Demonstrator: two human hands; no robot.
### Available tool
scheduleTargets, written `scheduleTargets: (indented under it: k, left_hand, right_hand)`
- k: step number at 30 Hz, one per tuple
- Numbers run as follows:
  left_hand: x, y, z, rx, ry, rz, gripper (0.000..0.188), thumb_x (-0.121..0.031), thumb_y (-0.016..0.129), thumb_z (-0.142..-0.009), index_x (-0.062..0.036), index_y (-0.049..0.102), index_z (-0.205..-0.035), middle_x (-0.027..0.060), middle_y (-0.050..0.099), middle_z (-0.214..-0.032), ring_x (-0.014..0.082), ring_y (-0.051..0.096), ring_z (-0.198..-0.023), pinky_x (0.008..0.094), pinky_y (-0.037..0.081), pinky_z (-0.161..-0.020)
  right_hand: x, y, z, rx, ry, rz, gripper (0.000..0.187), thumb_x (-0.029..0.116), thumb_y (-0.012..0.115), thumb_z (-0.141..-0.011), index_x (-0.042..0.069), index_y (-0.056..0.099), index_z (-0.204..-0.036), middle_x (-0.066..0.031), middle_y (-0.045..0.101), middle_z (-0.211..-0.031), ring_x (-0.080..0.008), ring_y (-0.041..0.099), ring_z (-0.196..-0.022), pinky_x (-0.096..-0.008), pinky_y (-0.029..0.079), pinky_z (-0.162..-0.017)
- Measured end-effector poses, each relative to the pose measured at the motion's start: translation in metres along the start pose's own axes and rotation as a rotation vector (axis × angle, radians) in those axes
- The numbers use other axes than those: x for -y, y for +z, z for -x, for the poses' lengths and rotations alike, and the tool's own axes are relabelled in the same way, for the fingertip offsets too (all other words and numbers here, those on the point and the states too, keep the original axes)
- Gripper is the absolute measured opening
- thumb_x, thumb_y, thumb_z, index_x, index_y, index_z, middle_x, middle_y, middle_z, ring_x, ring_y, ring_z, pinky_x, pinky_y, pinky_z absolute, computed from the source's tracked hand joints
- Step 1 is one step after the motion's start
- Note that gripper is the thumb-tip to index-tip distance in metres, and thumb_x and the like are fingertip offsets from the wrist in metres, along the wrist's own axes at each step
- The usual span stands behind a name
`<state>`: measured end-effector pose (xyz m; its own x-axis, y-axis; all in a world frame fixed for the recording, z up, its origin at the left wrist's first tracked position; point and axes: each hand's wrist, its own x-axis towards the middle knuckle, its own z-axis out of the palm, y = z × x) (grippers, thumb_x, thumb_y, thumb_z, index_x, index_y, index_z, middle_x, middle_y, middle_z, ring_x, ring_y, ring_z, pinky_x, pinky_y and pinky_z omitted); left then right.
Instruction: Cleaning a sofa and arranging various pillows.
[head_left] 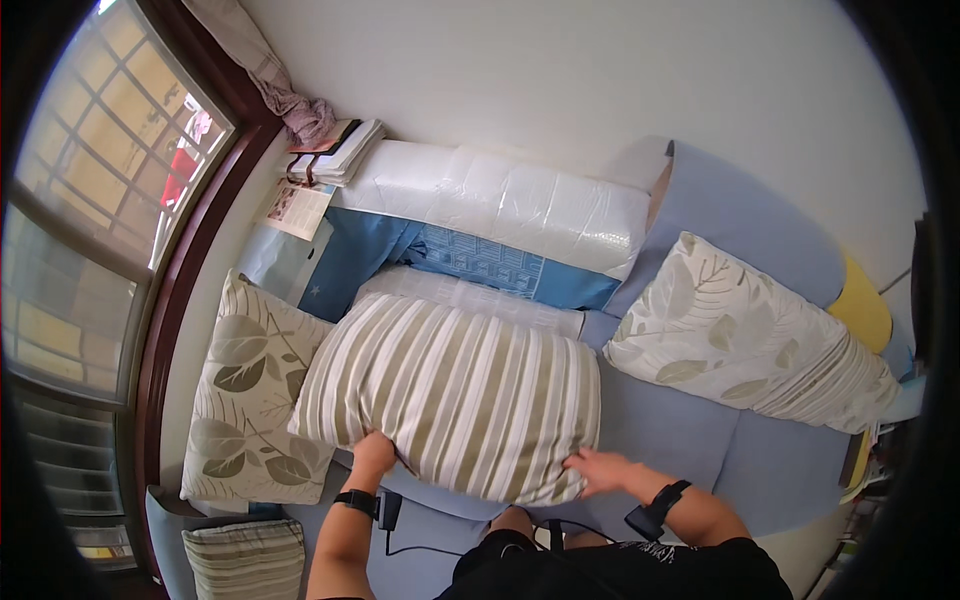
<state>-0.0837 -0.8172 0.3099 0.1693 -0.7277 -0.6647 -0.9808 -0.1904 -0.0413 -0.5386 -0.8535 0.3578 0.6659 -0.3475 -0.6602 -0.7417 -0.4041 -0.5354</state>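
A large striped pillow (460, 390) in beige, white and olive lies across the sofa in front of me. My left hand (375, 452) is closed on its near edge, left of the middle, with the fingertips hidden in or under the cloth. At the near right corner my right hand (600, 470) grips the same pillow, thumb and fingers pinching the fabric. A leaf-print pillow (250, 400) stands close against its left side. Another leaf-print pillow (710, 330) leans to the right on the blue-grey sofa (660, 420).
Behind lies a long white wrapped bundle (490, 200) above blue bags (480, 262). Papers and folders (340, 155) are stacked at its left end by the window (80, 230). A small striped cushion (245, 560) sits at lower left. A yellow cushion (862, 305) is at far right.
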Motion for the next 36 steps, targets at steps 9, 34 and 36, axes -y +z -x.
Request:
scheduleTargets:
  k: [9, 34, 36]
  left_hand:
    - [0.002, -0.043, -0.016, 0.106, 0.080, 0.374, 0.029, -0.024, 0.060, -0.076, -0.0062, 0.064, -0.097, 0.0205, 0.060, -0.107, 0.0368, 0.059, -0.094, 0.0449, 0.048, -0.079]
    - [-0.026, -0.165, -0.352, -0.466, 0.193, 0.553, 0.041, -0.004, 0.048, -0.072, -0.0043, 0.059, -0.112, 0.0250, 0.061, -0.099, 0.0381, 0.059, -0.095, 0.0422, 0.046, -0.084]
    - [-0.020, -0.163, -0.386, -0.644, 0.157, 0.527, 0.046, -0.004, 0.048, -0.072, -0.0052, 0.056, -0.117, 0.0257, 0.059, -0.101, 0.0380, 0.058, -0.096, 0.0422, 0.046, -0.082]
  right_hand:
    - [-0.015, -0.024, -0.093, -0.323, 0.058, -0.241, 0.039, 0.030, 0.061, -0.080, 0.006, 0.055, -0.110, -0.0163, 0.054, -0.115, -0.0334, 0.052, -0.106, -0.0406, 0.043, -0.089]
    - [-0.034, -0.004, -0.337, -0.766, 0.070, 0.029, 0.062, 0.039, 0.059, -0.078, 0.017, 0.041, -0.134, -0.0124, 0.026, -0.146, -0.0321, 0.021, -0.135, -0.0484, 0.014, -0.108]
    - [-0.038, -0.001, -0.339, -0.775, 0.060, 0.005, 0.063, 0.037, 0.061, -0.076, 0.017, 0.042, -0.133, -0.0124, 0.026, -0.146, -0.0324, 0.021, -0.135, -0.0487, 0.014, -0.108]
